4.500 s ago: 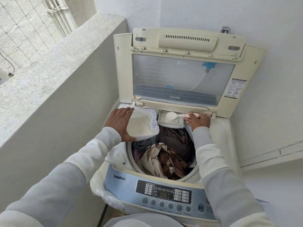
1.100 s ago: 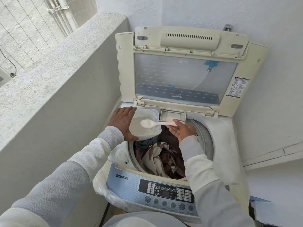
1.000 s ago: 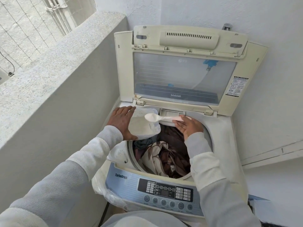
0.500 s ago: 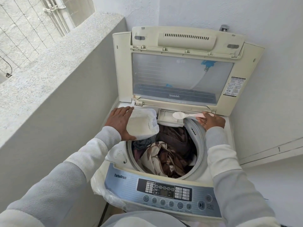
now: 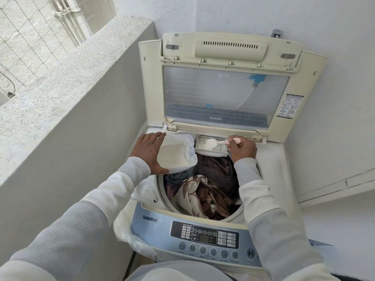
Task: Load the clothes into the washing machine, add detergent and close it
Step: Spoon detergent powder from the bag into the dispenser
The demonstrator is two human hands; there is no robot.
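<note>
A top-loading washing machine (image 5: 269,159) stands with its lid (image 5: 225,94) raised against the wall. Brown and patterned clothes (image 5: 205,191) fill the drum. My left hand (image 5: 148,151) grips a translucent tub of white detergent powder (image 5: 176,155) over the drum's left rim. My right hand (image 5: 242,148) pinches the pink handle of a spoon (image 5: 215,143), whose bowl, heaped with powder, sits tilted inside the small detergent drawer (image 5: 211,146) at the back of the opening.
A grey ledge wall (image 5: 71,110) runs close along the left of the machine. White walls stand behind and to the right. The control panel (image 5: 205,236) faces me at the front edge, with plastic wrap (image 5: 134,238) bunched at its left corner.
My right hand carried the loaded spoon from over the tub rightwards to the drawer and lowered its bowl into it. The tub stayed in my left hand.
</note>
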